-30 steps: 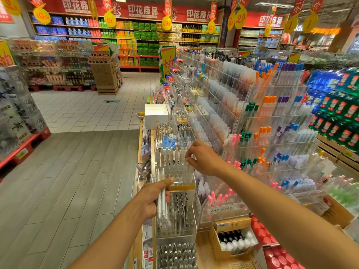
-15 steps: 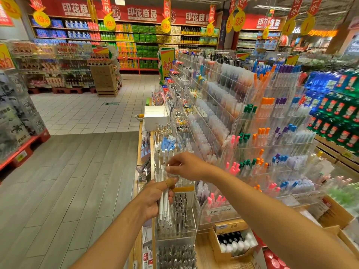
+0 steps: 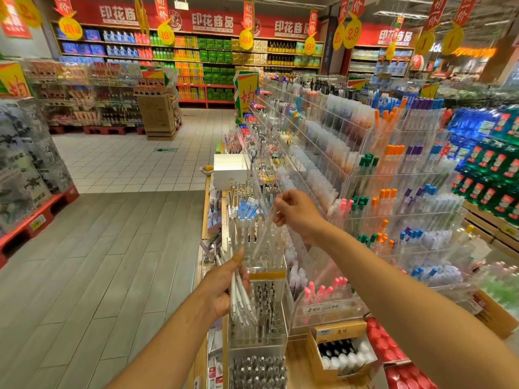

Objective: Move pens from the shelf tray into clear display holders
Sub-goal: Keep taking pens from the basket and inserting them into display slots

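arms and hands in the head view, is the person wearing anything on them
Both forearms are bare, with no sleeves in view. The left hand has a tan band wrapped round the thumb tip. The right hand shows no glove, ring or watch.

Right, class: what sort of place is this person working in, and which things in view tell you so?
Most likely a supermarket's stationery aisle. Clear holders packed with pens line the counter, yellow price tags hang overhead, and stocked shelves fill the back wall. The left hand holds a bunch of pens.
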